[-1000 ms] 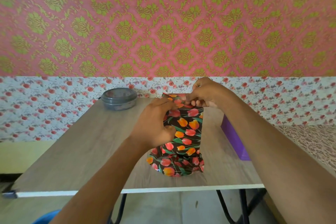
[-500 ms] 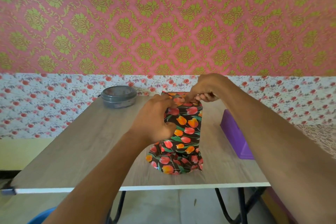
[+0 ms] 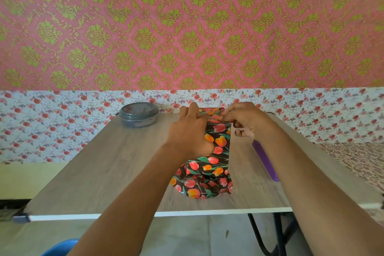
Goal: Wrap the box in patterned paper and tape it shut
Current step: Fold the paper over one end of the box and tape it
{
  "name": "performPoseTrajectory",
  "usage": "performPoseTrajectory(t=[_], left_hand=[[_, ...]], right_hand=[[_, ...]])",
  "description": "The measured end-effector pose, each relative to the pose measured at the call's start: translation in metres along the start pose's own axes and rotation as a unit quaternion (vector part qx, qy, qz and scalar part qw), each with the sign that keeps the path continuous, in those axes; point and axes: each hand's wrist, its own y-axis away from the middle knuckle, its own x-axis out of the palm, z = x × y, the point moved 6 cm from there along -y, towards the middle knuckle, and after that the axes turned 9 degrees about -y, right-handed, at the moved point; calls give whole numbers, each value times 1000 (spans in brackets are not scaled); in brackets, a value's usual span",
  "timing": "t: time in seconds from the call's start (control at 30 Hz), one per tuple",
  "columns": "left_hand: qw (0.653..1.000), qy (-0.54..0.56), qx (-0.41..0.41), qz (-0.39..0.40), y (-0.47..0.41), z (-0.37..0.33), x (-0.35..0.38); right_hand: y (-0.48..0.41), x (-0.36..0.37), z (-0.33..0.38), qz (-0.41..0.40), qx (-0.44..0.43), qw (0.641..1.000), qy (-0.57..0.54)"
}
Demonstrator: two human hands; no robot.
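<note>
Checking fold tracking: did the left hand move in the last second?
Yes. The left hand slid up the wrapped box, away from the person; its fingertips now reach level with the grey container.

Bright, even daylight; edges seemingly warped, soft.

View from my head camera. The table (image 3: pixel 99 172) fills the middle of the frame: a grey-brown wood-grain top with a white front edge, on black metal legs (image 3: pixel 278 235) that I see at lower right.

Three things lie on the top:
- A round grey lidded container (image 3: pixel 139 114) sits at the far edge, left of centre.
- The box, covered in dark tulip-patterned paper (image 3: pixel 209 164), lies at centre, running away from me. Its crumpled loose end is near the front edge.
- A flat purple object (image 3: pixel 265 160) lies right of the box, apart from it and partly hidden, so I cannot identify it.
</note>
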Motion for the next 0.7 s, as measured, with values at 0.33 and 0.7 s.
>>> performPoseTrajectory(t=[0.33,0.7], left_hand=[[1000,-14,2,22,0,-2,1],[987,49,-15,-153,10,-49,-33]], right_hand=[[35,-4,8,-20,-328,931,161],[73,-115,-58,-261,-345,899,70]])
